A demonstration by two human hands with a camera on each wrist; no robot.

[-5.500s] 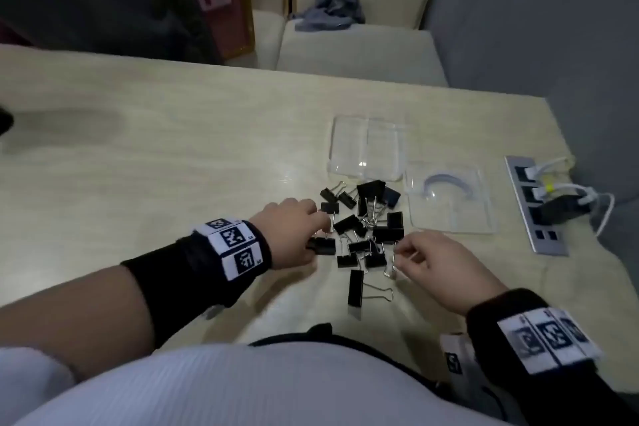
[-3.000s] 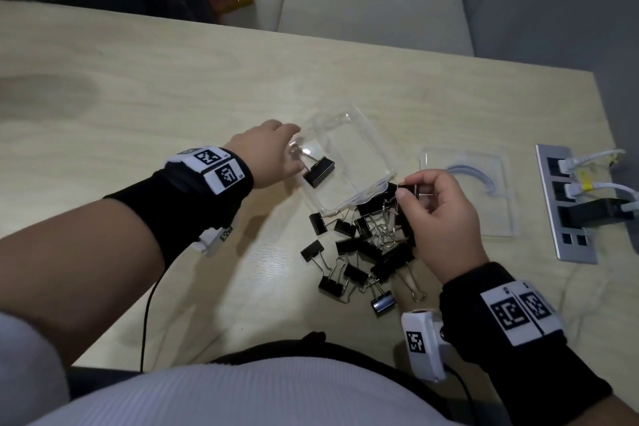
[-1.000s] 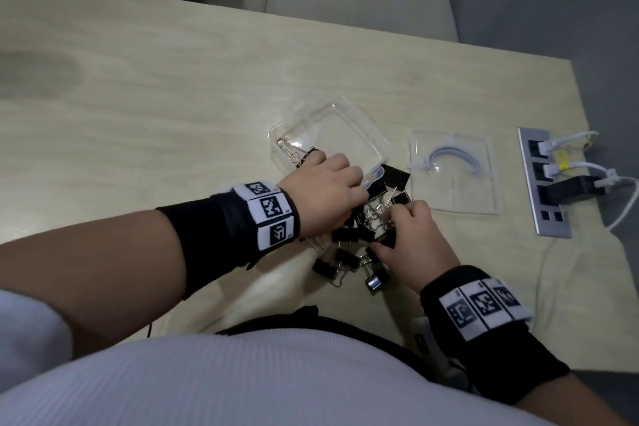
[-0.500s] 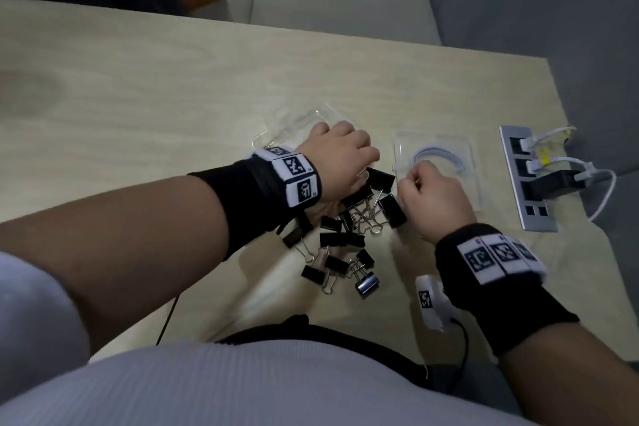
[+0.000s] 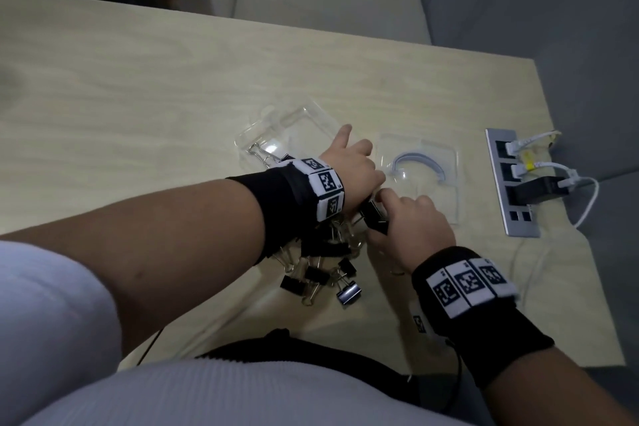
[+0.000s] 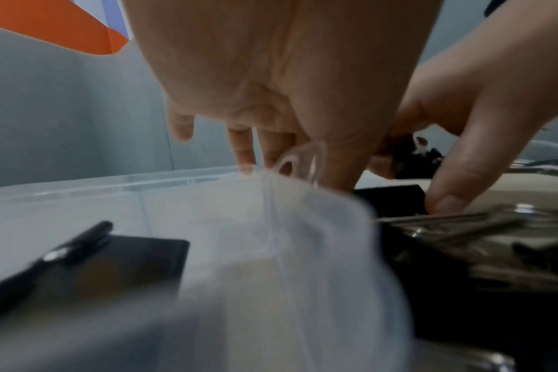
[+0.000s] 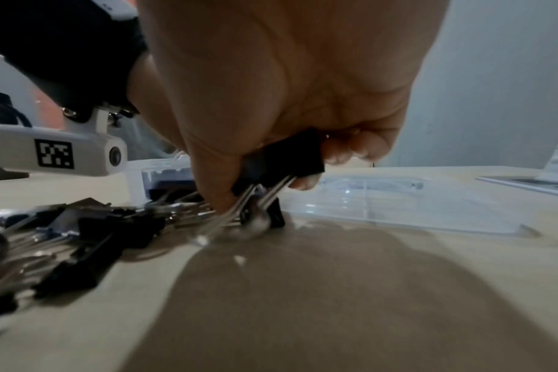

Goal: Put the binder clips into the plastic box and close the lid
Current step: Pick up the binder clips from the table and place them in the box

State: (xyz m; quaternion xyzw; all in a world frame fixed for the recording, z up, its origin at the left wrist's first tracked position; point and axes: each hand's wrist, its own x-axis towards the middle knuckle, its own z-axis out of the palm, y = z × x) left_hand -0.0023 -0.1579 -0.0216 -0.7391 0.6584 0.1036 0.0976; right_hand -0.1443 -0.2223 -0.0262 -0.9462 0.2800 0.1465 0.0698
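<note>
Binder clips (image 5: pixel 321 273) lie heaped on the table (image 5: pixel 138 97) just beside the open plastic box (image 5: pixel 297 128), which holds one clip (image 6: pixel 137 261); its lid (image 5: pixel 425 183) lies just right of it. Left hand (image 5: pixel 349 169), fingers loose, rests at the box; right hand (image 5: pixel 415 228) pinches another clip (image 7: pixel 281 161).

Dim cool light, blurred wrist foregrounds, wide-angle edge distortion
</note>
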